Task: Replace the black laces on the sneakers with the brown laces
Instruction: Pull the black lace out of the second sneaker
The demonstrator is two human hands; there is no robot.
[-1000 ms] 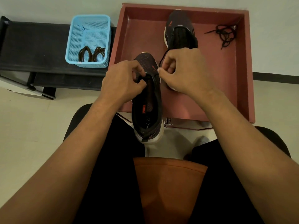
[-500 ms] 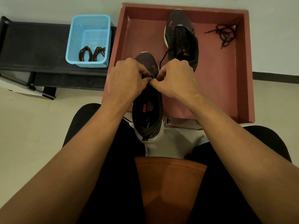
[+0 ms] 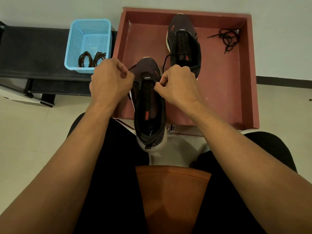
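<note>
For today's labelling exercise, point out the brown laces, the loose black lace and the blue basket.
brown laces point(image 3: 99, 56): head view, bundle's middle.
loose black lace point(image 3: 228, 39): head view, tangled middle.
blue basket point(image 3: 73, 45): head view, left wall.

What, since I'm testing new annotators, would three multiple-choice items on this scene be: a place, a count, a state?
1. Where do the brown laces lie?
A. In the light blue plastic mesh basket
B. On the person's lap
C. On the pale floor

2. How many dark, white-soled sneakers are in view?
A. One
B. Two
C. Three

3. What are the left hand and right hand doing?
A. Lying flat on the lap
B. Pinching the black lace at the near sneaker
C. Reaching into the basket

1 A: they coil in the basket's near end.
2 B: one is under the hands, and the far sneaker is in the reddish-brown square tray.
3 B: both hands' fingers curl at its eyelets.
</note>
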